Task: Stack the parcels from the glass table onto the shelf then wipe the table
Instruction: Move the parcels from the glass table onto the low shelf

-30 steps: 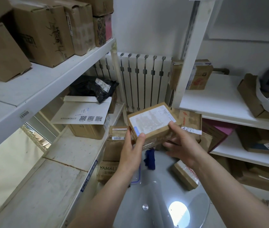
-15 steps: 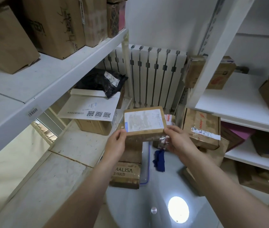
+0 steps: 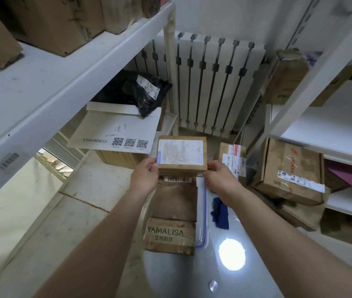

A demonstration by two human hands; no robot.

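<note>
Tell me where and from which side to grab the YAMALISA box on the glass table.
Take the YAMALISA box by its two short side edges, one of your hands on each, coming down from above. It lies flat with its printed face up near the edge of the glass table, and another brown parcel seems to butt against its far edge, so the left and right sides look the freest.
</note>
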